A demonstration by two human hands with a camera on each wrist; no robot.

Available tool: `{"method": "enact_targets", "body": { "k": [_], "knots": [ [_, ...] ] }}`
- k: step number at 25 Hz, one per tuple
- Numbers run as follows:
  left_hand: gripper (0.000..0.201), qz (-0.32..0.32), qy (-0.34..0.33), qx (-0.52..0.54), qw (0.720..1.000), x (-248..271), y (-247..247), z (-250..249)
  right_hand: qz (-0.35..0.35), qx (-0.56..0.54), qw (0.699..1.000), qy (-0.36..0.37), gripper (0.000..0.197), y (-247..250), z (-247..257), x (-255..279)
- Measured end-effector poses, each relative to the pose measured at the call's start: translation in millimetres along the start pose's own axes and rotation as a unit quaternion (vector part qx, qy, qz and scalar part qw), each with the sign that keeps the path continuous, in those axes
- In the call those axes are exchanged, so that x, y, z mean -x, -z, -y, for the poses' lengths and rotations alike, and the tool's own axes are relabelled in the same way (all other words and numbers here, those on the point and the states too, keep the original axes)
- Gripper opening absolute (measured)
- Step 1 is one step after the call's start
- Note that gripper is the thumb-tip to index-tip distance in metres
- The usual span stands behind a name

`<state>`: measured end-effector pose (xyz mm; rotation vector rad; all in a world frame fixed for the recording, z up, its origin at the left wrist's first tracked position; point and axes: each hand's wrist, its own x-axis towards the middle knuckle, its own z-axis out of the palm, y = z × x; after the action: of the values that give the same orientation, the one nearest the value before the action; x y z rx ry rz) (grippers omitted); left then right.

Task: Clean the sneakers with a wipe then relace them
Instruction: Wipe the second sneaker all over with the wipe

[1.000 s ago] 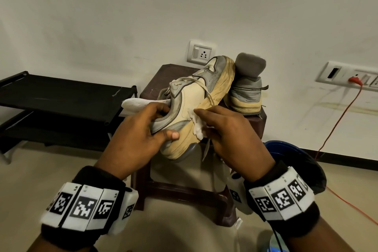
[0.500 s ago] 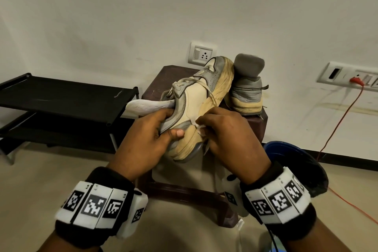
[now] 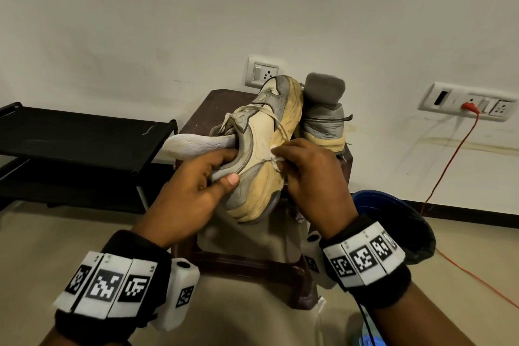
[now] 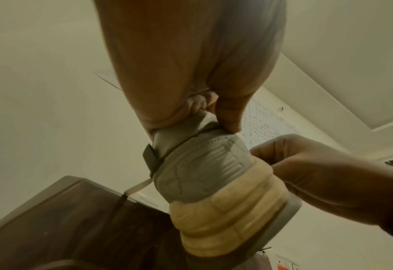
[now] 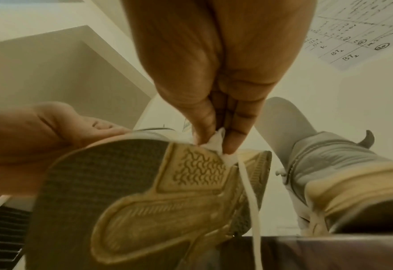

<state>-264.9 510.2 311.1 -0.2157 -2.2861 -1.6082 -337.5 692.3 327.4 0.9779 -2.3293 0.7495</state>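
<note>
My left hand point(image 3: 202, 182) grips the heel collar of a cream and grey sneaker point(image 3: 261, 154), held on its side above the stool, sole to the right. The left wrist view shows the sneaker's heel point(image 4: 204, 175) with my thumb point(image 4: 227, 113) on the collar. My right hand point(image 3: 306, 168) pinches a small white wipe point(image 3: 276, 156) against the sneaker's side by the yellowed midsole; the wipe point(image 5: 216, 146) shows at the sole edge point(image 5: 172, 191). A loose lace point(image 5: 251, 197) hangs down. The second sneaker point(image 3: 323, 121) stands on the stool point(image 3: 207, 109) behind.
A white insole point(image 3: 191, 144) sticks out to the left of the held sneaker. A black shoe rack point(image 3: 84, 143) stands at the left. A blue bin with a black liner point(image 3: 398, 222) sits at the right, with an orange cable point(image 3: 449, 166) running from the wall sockets.
My right hand with the wipe has slid up along the sneaker's side toward the middle. Both hands and the sneaker have shifted slightly nearer the stool.
</note>
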Motion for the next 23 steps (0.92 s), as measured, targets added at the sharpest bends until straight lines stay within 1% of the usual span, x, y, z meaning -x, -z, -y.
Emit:
{"method": "enact_targets", "body": {
  "k": [1,3,5,7,9,11,12,13,14,15,17,19,21,23],
  "knots": [
    [0.035,-0.009,-0.002,0.006,1.0,-0.4,-2.2,-1.8,0.01,-0.001,1.0,0.016,0.026,1.8,1.5,2.0],
    [0.037,-0.029,0.0,0.018,0.999,-2.7,-2.7,-3.5,0.026,-0.017,0.997,0.076,0.023,8.1,11.5,8.5],
    [0.036,-0.035,-0.003,0.018,0.999,-4.0,-2.1,-3.0,0.047,-0.031,0.989,0.138,0.025,9.3,28.3,15.8],
    [0.037,-0.033,-0.004,0.009,0.999,-3.8,-2.1,0.1,0.045,-0.019,0.984,0.174,0.028,2.4,38.3,20.5],
    [0.036,-0.029,-0.002,0.004,1.0,-4.1,-2.6,0.7,0.002,-0.013,0.988,0.155,0.027,-4.1,35.7,16.6],
    [0.035,-0.015,-0.004,0.002,1.0,-4.1,-4.4,-0.5,-0.054,-0.017,0.994,0.093,0.015,-6.3,19.3,4.0],
    [0.036,-0.009,-0.008,-0.002,1.0,-3.2,-5.1,-1.5,-0.073,-0.025,0.995,0.056,0.015,-4.0,11.0,-3.5],
    [0.035,-0.004,-0.011,-0.005,1.0,-1.9,-6.2,-2.2,-0.083,-0.034,0.996,0.029,0.017,-1.6,4.8,-8.7],
    [0.035,0.0,-0.009,-0.006,1.0,-0.8,-8.0,-3.6,-0.084,-0.041,0.995,0.022,0.018,0.7,2.8,-10.8],
    [0.038,-0.001,-0.005,-0.005,1.0,-0.9,-8.5,-4.1,-0.079,-0.047,0.995,0.037,0.018,2.3,6.2,-10.6],
    [0.04,-0.009,-0.004,0.001,1.0,-1.5,-7.0,-5.1,-0.046,-0.063,0.992,0.104,0.018,3.2,25.2,-5.5],
    [0.047,-0.012,-0.011,-0.007,1.0,-0.5,-3.4,-5.6,-0.011,-0.061,0.984,0.165,0.019,-0.1,44.1,1.0],
    [0.056,0.008,-0.005,-0.016,1.0,0.7,-1.9,-5.3,-0.033,-0.048,0.984,0.171,0.027,-3.7,46.9,-1.1],
    [0.065,0.022,0.008,-0.017,1.0,3.2,-2.8,-4.8,-0.076,-0.043,0.988,0.131,0.02,-7.2,37.2,-7.9]
  ]
}}
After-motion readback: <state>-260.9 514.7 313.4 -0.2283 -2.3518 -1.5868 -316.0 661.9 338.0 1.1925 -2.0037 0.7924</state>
